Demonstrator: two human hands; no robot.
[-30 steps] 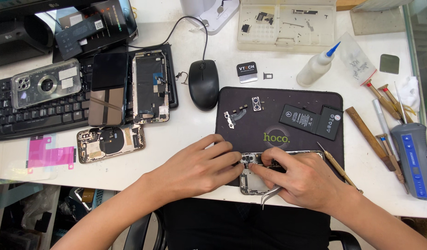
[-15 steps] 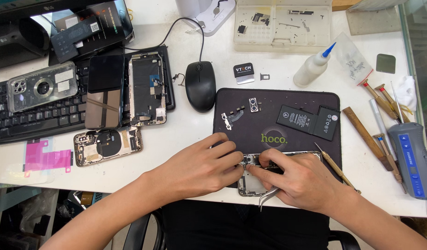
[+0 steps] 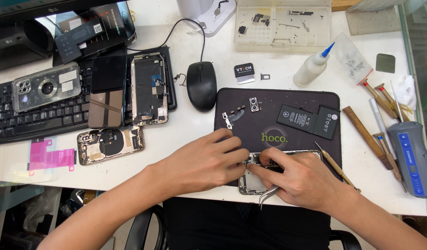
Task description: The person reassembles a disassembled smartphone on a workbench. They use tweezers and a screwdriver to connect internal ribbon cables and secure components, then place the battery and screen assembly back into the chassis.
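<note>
An opened phone frame (image 3: 250, 184) lies at the near edge of a black work mat (image 3: 278, 106), mostly hidden under my hands. My left hand (image 3: 202, 162) rests on its left end, fingertips pinching at the small camera part near the frame's top corner. My right hand (image 3: 299, 178) covers the frame's middle and right side, its fingers pressed into the open body beside the left fingertips. Metal tweezers (image 3: 267, 196) stick out from under my right palm, tucked in the hand. What the fingertips grip is too small to tell.
On the mat lie a black battery (image 3: 308, 121) and small brackets (image 3: 232, 118). A mouse (image 3: 201, 85), keyboard (image 3: 33, 118), several opened phones (image 3: 148, 88), a parts tray (image 3: 283, 21), a glue bottle (image 3: 313, 67) and screwdrivers (image 3: 384, 139) surround it on the white table.
The view has shifted slightly. Both hands stay on the phone frame, with only small finger movements at its top corner.
</note>
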